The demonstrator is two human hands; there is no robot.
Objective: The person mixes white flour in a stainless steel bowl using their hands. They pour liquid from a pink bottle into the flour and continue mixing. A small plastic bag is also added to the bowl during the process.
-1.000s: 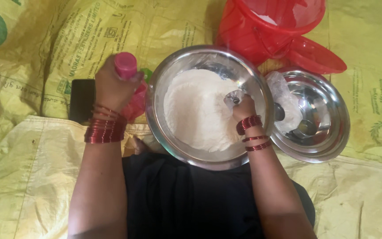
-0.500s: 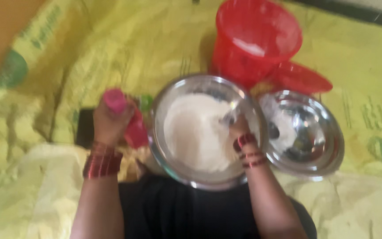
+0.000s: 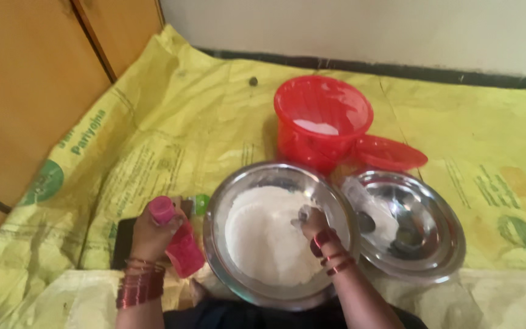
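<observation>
On yellow printed floor sheet (image 3: 153,140): left hand (image 3: 151,234) grip wrapped round pink plastic bottle (image 3: 178,244); right hand (image 3: 313,223) fingers pressed together, in white flour (image 3: 263,234), round steel bowl (image 3: 217,207).

We see our left hand (image 3: 148,234) gripping a pink bottle (image 3: 176,240) at lower left, our right hand (image 3: 313,222) in the flour (image 3: 266,234) of a steel bowl (image 3: 219,213) at centre, red bucket (image 3: 322,122) above, second steel bowl (image 3: 439,228) right, yellow sheet (image 3: 171,122) beneath.

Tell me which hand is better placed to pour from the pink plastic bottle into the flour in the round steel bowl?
Probably the left hand: it grips the pink plastic bottle beside the round steel bowl. The right hand is in the white flour.
</observation>
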